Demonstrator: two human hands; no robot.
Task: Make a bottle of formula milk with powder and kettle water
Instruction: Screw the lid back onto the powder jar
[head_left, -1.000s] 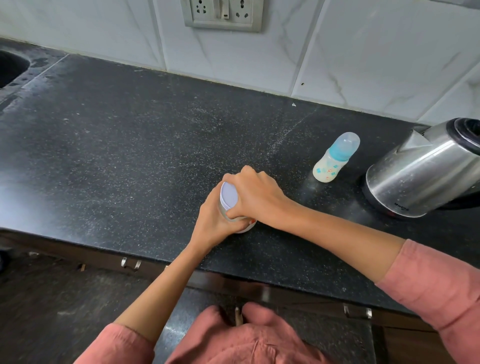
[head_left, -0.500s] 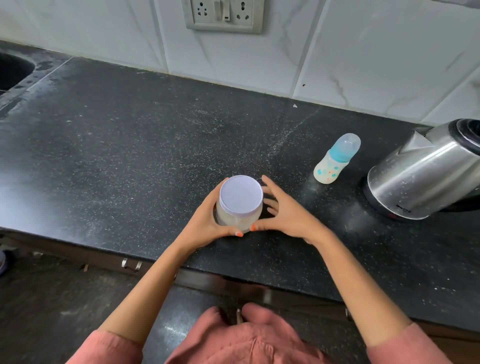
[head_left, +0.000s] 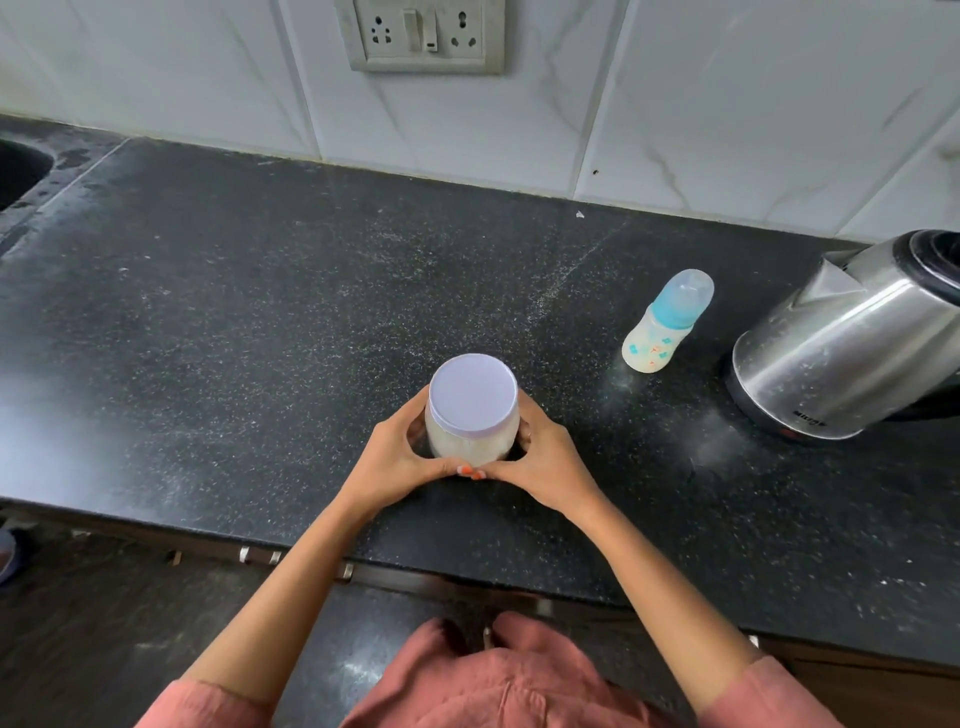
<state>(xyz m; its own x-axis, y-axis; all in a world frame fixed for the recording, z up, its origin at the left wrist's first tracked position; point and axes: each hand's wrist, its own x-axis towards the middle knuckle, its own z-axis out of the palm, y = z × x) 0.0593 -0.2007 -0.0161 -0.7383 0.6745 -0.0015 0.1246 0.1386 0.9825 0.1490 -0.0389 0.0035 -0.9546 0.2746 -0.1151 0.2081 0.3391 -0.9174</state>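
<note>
Grips a clear round plastic jar of creamy white powder (head_left: 472, 431) with both hands, upright on the black speckled stone bench (head_left: 260, 312). Wraps the left hand (head_left: 395, 462) round the jar's left side and the right hand (head_left: 545, 462) round its right side, thumbs meeting low at the front. Touches the flat pale-lilac lid (head_left: 474, 392) with neither hand.

Looks barely begun, judging by how things lie: lid on the jar, no powder measured, no water poured. Places the small translucent baby bottle with blue collar and clear cap (head_left: 665, 325) to the right of the jar and a little behind it, well apart, standing capped and apparently empty. Places the stainless-steel kettle with black rim (head_left: 841, 353) farther right of the jar, beyond the bottle. Cannot tell whether there is water in the kettle.

Probably left to do: open the jar, uncap the bottle, add powder, pour from the kettle, close and shake. Shows no scoop or spoon anywhere.

Finds no label on the jar. Shows only small orange and teal printed motifs on the bottle, no legible words. Carries a short dark line of lettering low on the kettle's body, seen upside down and too small to read. Far behind the jar, a grey double socket plate with a switch (head_left: 423, 34) on the white marble-look tiles, unmarked.
</note>
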